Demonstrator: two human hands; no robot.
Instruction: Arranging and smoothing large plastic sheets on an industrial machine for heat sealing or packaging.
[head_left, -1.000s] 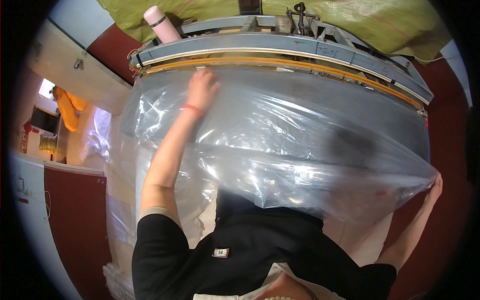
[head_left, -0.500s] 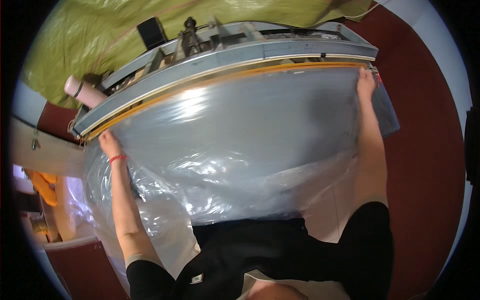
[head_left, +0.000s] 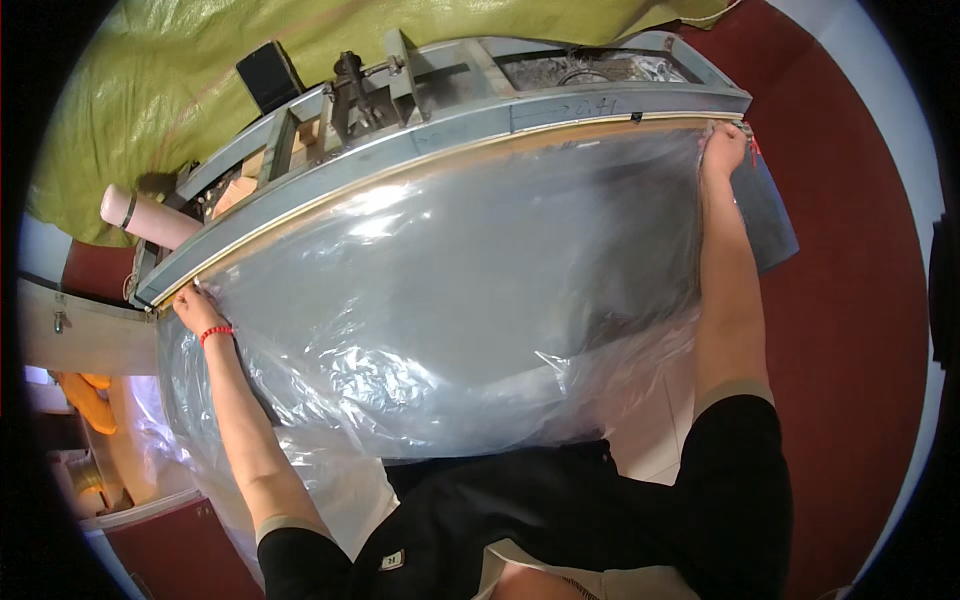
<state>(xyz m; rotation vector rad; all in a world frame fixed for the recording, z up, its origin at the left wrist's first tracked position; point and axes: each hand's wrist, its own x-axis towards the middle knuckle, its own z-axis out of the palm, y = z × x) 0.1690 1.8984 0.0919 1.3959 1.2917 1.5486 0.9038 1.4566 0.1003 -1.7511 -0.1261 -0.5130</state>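
Observation:
A wide sheet of clear plastic film (head_left: 450, 300) is stretched before me and hangs in shiny wrinkles toward my body. My left hand (head_left: 195, 308), with a red bead bracelet at the wrist, pinches the film's far left corner. At the far right corner, my right hand (head_left: 725, 150) has its fingers closed on the film. The film's far edge lies over an orange strip (head_left: 510, 142), which shows through it. That strip runs along the front of a long grey metal frame (head_left: 455, 122), close beyond both hands.
On the frame's left end lies a pink cylinder (head_left: 150, 218) with a dark band. A black flat object (head_left: 268, 78) stands behind the frame, against a yellow-green sheet (head_left: 180, 100). At left is an open cabinet (head_left: 135, 430); dark red flooring (head_left: 830, 350) stretches along the right.
My left hand has moved left, to the frame's left end, and my right hand slightly forward. The film's far edge now covers the orange strip, which was bare before. My view has shifted a little.

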